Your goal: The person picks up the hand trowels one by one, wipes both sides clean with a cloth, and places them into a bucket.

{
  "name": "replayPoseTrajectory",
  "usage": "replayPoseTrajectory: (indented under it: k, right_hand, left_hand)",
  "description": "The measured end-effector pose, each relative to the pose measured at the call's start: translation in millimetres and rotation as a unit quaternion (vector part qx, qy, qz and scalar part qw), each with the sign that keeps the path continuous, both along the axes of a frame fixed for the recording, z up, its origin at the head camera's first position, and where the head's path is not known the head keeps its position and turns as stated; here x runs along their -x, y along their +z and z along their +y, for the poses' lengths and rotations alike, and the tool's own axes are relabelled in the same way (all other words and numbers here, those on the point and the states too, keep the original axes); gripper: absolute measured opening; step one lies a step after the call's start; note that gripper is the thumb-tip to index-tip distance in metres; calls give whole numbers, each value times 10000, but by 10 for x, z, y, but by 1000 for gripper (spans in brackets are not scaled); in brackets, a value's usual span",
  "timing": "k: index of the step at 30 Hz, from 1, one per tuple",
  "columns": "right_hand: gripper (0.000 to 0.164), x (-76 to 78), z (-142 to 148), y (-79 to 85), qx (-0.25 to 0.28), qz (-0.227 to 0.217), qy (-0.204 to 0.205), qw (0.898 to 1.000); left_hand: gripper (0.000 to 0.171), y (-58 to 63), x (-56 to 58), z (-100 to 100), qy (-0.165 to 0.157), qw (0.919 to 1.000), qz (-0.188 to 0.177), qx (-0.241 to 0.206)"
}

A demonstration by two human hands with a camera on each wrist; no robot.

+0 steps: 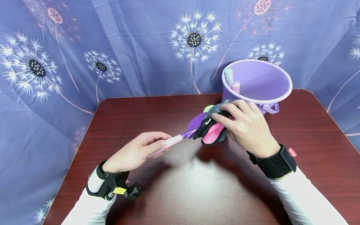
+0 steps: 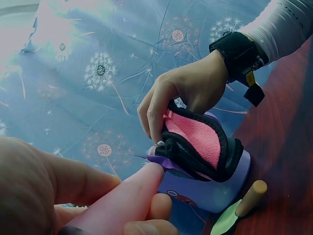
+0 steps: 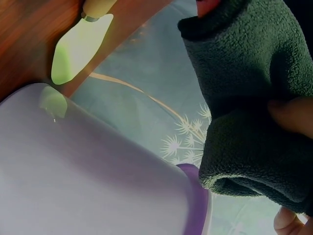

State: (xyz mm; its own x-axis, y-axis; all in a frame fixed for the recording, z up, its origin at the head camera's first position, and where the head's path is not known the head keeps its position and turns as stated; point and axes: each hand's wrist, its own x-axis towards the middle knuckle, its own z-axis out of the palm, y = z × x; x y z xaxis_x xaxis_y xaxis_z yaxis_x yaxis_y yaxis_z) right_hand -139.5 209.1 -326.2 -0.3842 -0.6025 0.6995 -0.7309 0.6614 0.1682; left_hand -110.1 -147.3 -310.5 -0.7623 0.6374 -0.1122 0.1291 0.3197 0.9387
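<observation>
My left hand (image 1: 137,151) grips the pink handle of a toy trowel (image 1: 172,142), thumb along its top. The trowel's purple blade (image 1: 195,122) points up and right, with its far part hidden behind a folded cloth. My right hand (image 1: 246,125) holds this cloth (image 1: 214,132), pink on one face and dark grey on the other with black edging, against the blade. In the right wrist view the grey face of the cloth (image 3: 249,73) hangs in folds under the thumb. Both hands are raised over the table in front of the bucket.
A lilac bucket (image 1: 261,79) stands at the back right, with a blue-green handle (image 1: 228,75) and a pink handle (image 1: 235,87) sticking up inside. A green trowel (image 3: 80,51) with a wooden handle lies beside it on the brown table (image 1: 135,115). A blue dandelion-print cloth hangs behind.
</observation>
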Motion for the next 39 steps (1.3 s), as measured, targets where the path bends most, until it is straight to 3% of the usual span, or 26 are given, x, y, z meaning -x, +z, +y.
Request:
replayPoseTrajectory:
  k: [11,23,39]
  right_hand:
    - [41,-50,-86,9,27,23,110,9999]
    - [44,-130,-274,-68,-121,100,337,9993]
    - [46,-70,-230,-159,-673,-485,-13,9966]
  left_hand:
    - [20,-18,3,39,35,10000,28,-14]
    - [24,-3,-9,58,347,9993,91,106]
    - [22,109,18,64,412,9990,198,-23]
